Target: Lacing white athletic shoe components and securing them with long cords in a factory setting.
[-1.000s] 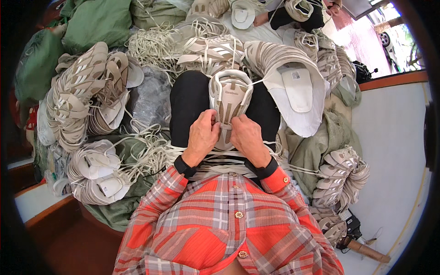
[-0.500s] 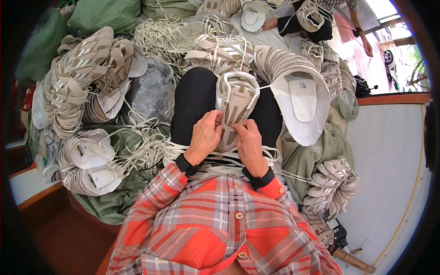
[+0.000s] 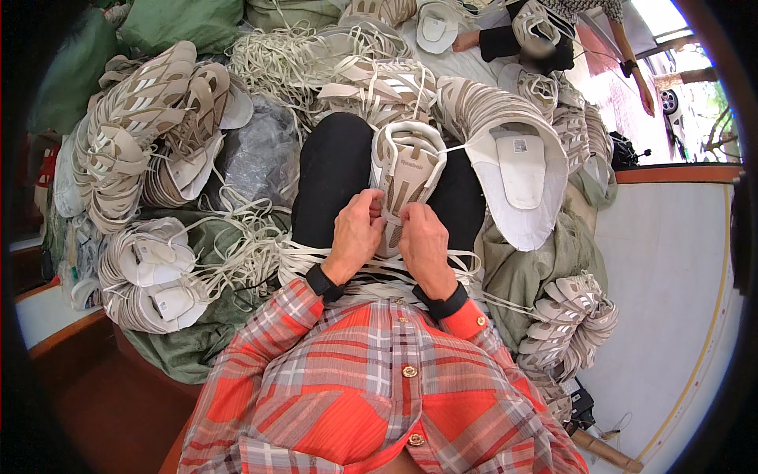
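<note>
A beige and white shoe upper point(image 3: 410, 170) lies between my knees, its padded collar pointing away from me and its toe toward me. My left hand point(image 3: 355, 237) is closed, fingertips pinching the left edge of the lacing opening. On the opposite side, my right hand point(image 3: 424, 245) has its bent fingers closed at the right edge of that upper. Whether a lace end is between those fingertips is too small to tell. Pale laces point(image 3: 371, 276) lie bunched across my lap below the toe.
A nested stack of uppers point(image 3: 545, 158) leans right of my knee. More stacked uppers point(image 3: 130, 142) stand at the left, near tangled laces point(image 3: 272, 67) and a clear plastic bag point(image 3: 264, 146). Another person's forearm point(image 3: 628, 47) shows at the upper right, near a shoe upper point(image 3: 539, 31).
My right hand's fingertips have shifted slightly away from me, from the middle of the upper to its right edge. My left hand stays at the left edge. The other person's hand has dropped lower.
</note>
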`<action>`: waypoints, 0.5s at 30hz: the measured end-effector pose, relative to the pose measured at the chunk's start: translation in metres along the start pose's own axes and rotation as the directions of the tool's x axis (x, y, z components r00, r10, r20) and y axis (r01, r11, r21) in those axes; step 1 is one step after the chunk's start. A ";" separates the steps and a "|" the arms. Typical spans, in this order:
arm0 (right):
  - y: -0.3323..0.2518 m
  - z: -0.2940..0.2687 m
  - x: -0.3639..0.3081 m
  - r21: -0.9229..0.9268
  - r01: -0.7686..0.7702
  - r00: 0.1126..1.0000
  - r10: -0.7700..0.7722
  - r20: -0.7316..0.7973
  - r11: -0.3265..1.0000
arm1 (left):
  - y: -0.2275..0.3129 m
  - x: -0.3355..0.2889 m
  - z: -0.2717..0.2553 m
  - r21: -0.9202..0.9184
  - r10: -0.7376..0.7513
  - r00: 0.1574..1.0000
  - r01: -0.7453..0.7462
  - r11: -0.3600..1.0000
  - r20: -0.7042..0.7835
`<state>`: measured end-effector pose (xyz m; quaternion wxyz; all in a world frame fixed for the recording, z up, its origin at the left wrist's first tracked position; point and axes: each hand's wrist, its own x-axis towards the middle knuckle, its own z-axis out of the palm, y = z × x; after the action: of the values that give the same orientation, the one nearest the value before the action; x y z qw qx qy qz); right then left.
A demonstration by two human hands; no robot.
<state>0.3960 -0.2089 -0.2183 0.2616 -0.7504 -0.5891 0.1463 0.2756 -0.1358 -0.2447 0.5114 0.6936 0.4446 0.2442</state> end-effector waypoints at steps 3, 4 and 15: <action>0.002 -0.001 -0.006 0.023 0.015 0.998 -0.014 -0.062 1.000 | 0.005 -0.004 0.003 0.044 0.004 1.000 -0.002 0.999 -0.028; 0.001 -0.002 -0.007 0.028 0.022 0.997 -0.020 -0.072 0.999 | 0.005 -0.005 0.005 0.081 0.011 0.998 -0.006 0.997 -0.057; 0.003 0.016 0.005 0.278 -0.132 0.978 0.171 -0.120 0.951 | 0.005 0.001 0.003 0.002 0.041 0.997 -0.041 0.999 -0.067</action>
<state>0.3915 -0.2012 -0.2328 0.3905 -0.7595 -0.4842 0.1905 0.2801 -0.1371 -0.2414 0.4907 0.6942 0.4474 0.2778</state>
